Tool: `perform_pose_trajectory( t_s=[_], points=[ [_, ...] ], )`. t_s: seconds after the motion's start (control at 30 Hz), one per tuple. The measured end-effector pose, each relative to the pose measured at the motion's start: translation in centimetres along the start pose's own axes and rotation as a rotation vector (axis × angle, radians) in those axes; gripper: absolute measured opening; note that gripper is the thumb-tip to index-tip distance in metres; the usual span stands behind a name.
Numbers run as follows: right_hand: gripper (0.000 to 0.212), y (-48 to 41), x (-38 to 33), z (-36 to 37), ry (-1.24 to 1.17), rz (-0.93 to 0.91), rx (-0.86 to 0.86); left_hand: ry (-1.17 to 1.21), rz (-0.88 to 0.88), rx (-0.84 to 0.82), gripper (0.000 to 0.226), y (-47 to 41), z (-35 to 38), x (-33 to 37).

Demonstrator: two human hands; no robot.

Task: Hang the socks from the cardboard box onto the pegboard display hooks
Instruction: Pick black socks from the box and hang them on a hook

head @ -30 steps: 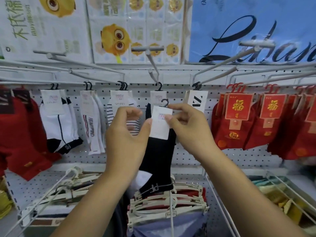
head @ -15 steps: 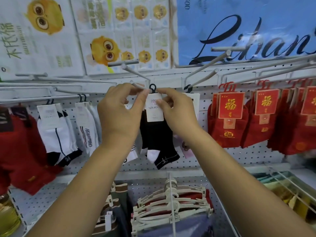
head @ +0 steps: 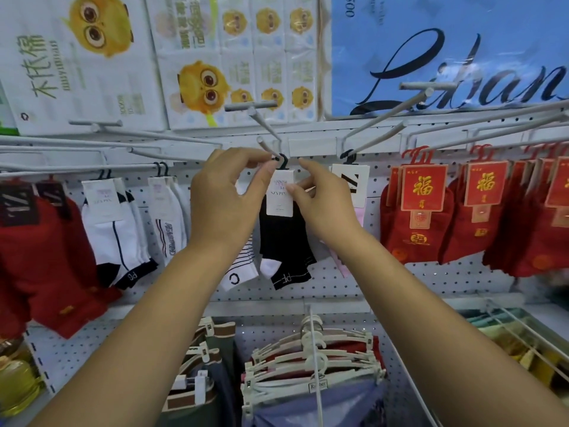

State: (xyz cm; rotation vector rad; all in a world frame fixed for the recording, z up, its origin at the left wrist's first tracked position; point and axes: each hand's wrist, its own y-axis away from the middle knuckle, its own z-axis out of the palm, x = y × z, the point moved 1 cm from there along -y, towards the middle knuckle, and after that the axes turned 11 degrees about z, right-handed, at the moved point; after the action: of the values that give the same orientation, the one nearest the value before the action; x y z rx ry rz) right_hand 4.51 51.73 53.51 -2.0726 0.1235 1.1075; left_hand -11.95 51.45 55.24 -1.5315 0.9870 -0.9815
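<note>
both hands up at the pegboard (head: 385, 272), top centre of view. left hand (head: 224, 198) pinches the small black hanger hook (head: 282, 161) of a sock pair between thumb and index finger, right at the tip area of a grey display hook (head: 267, 147). cannot tell whether the hanger hook is already seated on the hook or just touching it. right hand (head: 323, 201) pinches the right edge of the white card label (head: 279, 192) with thumb and index finger, other fingers curled loosely. so both sets of fingers are clamped on the same sock pair, left on its hook, right on its label.

black socks (head: 286, 241) hang straight down from the label, white heel patch at lower left, white lettering near the toe. they sit in front of the pegboard, between a striped white sock (head: 243, 266) on the left and a pale pink sock (head: 358, 217) on the right, partly hidden behind the right wrist.

far left: dark red socks (head: 46, 260), then white socks with navy trim (head: 117, 241), then white socks with side print (head: 171, 223). right side: rows of red socks with red and gold cards (head: 425, 217). next hook right of centre carries a white card with a black z mark (head: 351, 180).

above the pegboard: boxes with yellow cartoon owls (head: 92, 57) and a blue pack with black script (head: 446, 50). below: a bunch of white clip hangers (head: 311, 365) with folded clothes. cardboard box is out of view.
</note>
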Motion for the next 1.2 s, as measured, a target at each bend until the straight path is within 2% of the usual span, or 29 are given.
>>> perform_pose_trajectory(
  t_s=[0.3,0.53,0.67,0.97,1.2],
  points=[
    [0.048,7.9,0.5,-3.0,0.11,0.025,-0.049,-0.03,-0.142,-0.168,0.025,6.1,-3.5,-1.2],
    [0.049,17.5,1.5,-3.3,0.351,0.002,-0.152,-0.042,-0.06,-0.42,0.034,12.8,-7.9,-0.2],
    [0.047,24.0,0.9,-2.0,0.353,0.047,-0.202,-0.014,-0.15,-0.568,0.042,17.1,-11.6,0.7],
    [0.046,41.3,-1.0,-1.5,0.35,0.388,-0.146,0.123,-0.387,-0.734,0.043,27.4,-20.7,5.6],
    [0.044,55.1,0.9,-6.0,0.416,0.696,-0.032,0.246,-0.474,-0.942,0.046,34.5,-22.5,10.7]
  ],
)
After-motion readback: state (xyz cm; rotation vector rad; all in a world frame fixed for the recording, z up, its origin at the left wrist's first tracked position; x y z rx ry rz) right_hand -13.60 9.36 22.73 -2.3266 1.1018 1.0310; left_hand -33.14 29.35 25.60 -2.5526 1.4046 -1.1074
